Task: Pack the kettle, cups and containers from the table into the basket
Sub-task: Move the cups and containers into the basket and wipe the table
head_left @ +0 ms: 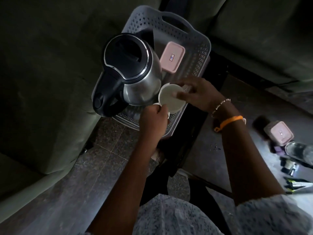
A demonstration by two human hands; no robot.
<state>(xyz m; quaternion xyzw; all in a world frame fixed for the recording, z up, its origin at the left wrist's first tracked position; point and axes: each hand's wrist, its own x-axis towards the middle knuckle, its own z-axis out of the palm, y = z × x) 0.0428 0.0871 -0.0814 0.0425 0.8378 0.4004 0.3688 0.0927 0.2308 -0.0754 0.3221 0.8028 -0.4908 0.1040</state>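
A grey perforated basket stands on the dark table's left end. Inside it a steel kettle with a black lid and handle stands upright at the left. A pink-lidded container lies to the kettle's right. A white cup hangs over the basket's near side, right beside the kettle. My right hand grips the cup's rim from the right. My left hand pinches the cup's near edge with its fingers closed. A second pink-lidded container sits on the table at the right.
The dark table runs from the basket toward the lower right. Cluttered small items and a clear glass object lie at its right end. Green sofas surround the table on the left and at the back. Speckled floor tiles show below.
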